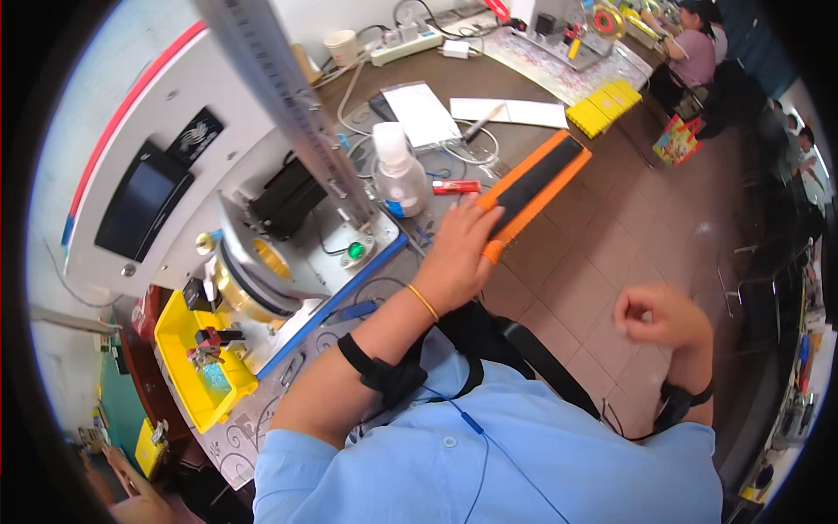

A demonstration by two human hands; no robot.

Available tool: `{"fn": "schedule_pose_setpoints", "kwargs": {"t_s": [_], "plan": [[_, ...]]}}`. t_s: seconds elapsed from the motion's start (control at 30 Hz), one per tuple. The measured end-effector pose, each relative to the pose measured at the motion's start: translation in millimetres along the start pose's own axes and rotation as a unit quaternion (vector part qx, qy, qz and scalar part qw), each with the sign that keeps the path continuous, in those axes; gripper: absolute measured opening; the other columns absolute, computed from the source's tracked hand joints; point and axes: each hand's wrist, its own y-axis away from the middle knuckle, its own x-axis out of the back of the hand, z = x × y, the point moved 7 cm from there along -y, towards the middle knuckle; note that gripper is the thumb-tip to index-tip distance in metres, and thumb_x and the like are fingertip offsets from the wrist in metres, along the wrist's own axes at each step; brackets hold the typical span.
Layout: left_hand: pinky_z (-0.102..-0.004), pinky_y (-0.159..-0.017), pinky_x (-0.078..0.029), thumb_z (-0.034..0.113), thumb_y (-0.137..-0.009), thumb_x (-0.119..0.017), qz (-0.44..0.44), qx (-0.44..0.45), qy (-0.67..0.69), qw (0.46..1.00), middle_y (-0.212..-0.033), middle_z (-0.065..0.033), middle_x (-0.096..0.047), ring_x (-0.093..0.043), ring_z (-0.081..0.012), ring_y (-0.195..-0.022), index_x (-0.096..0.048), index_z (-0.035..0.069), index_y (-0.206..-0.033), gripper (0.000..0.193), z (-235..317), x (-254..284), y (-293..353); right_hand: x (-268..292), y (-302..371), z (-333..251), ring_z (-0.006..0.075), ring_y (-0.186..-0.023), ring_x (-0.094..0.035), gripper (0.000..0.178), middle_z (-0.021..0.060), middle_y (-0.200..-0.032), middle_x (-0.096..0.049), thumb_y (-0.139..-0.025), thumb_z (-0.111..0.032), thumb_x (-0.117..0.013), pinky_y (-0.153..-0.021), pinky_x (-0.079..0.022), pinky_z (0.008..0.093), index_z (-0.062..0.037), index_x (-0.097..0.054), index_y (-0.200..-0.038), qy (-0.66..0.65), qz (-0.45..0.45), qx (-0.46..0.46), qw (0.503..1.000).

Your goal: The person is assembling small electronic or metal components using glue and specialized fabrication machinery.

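My left hand (460, 253) is closed round the near end of a long, narrow orange case with a black strip (537, 190), which slants up to the right past the table edge. What kind of case it is I cannot tell. Over the floor at the right, my right hand (659, 314) has its fingers curled in, apart from everything around it. Slight blur hides whether something small is in it. A clear bottle with a white cap (401, 175) and a red lighter-like stick (456, 187) are close beyond my left hand.
At the left stands a machine with a metal column (292, 105), a brass-coloured wheel and a blue-edged base. A yellow bin (188, 367) is beside it. Farther back are white papers (422, 113), a power strip (406, 46) and a yellow box (604, 108). Another person (690, 52) sits at the far right.
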Motion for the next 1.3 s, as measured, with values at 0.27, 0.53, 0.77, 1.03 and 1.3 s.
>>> {"fn": "schedule_pose_setpoints", "kwargs": {"t_s": [0.27,0.53,0.77,1.03,1.3], "plan": [[-0.0308,-0.090,-0.048,0.050,-0.104,-0.030,0.089,0.131,0.756,0.635,-0.116,-0.0091,-0.058,-0.061,-0.0160,-0.101,-0.045,0.002,-0.138,0.061,11.4,99.5,13.2,-19.2,-149.4,-175.7,0.0026,-0.076,-0.051,0.013,-0.0032,-0.084,-0.057,-0.095,-0.016,-0.060,-0.066,-0.044,0.0206,-0.0033,-0.059,-0.096,-0.152,0.170,0.279,0.933],[-0.0194,-0.050,-0.027,0.028,-0.106,-0.041,0.230,0.202,0.514,0.801,-0.064,0.0070,-0.041,-0.032,-0.0029,-0.056,-0.062,0.003,-0.113,0.034,-31.0,147.8,30.3,-9.5,-222.0,-239.1,0.0016,-0.073,-0.044,0.017,-0.0072,-0.080,-0.054,-0.095,-0.020,-0.064,-0.064,-0.037,0.0187,-0.0037,-0.063,-0.096,-0.136,0.125,0.329,0.926],[-0.0196,-0.052,-0.028,0.023,-0.105,-0.044,0.271,0.221,0.499,0.793,-0.065,0.0074,-0.041,-0.032,-0.0026,-0.057,-0.064,0.004,-0.104,0.028,-39.0,132.2,43.5,-7.5,-227.1,-226.6,0.0011,-0.072,-0.044,0.017,-0.0073,-0.080,-0.055,-0.095,-0.020,-0.064,-0.063,-0.035,0.0176,-0.0031,-0.064,-0.096,-0.180,0.153,0.304,0.923],[-0.0209,-0.053,-0.031,0.023,-0.105,-0.044,0.176,0.290,0.507,0.793,-0.065,0.0045,-0.043,-0.035,-0.0044,-0.058,-0.063,0.004,-0.101,0.027,-42.0,90.7,72.2,-31.5,-236.1,-195.0,0.0012,-0.069,-0.044,0.020,-0.0067,-0.076,-0.053,-0.095,-0.023,-0.064,-0.061,-0.035,0.0171,-0.0036,-0.065,-0.100,-0.160,0.151,0.283,0.934],[-0.0213,-0.053,-0.037,0.024,-0.104,-0.042,0.089,0.321,0.555,0.762,-0.068,0.0029,-0.048,-0.041,-0.0051,-0.058,-0.062,0.004,-0.101,0.029,-48.6,68.8,95.0,-78.6,-217.7,-159.8,0.0015,-0.066,-0.045,0.027,-0.0041,-0.078,-0.057,-0.098,-0.026,-0.059,-0.058,-0.036,0.0181,-0.0012,-0.066,-0.108,-0.211,0.076,0.181,0.958]]}}
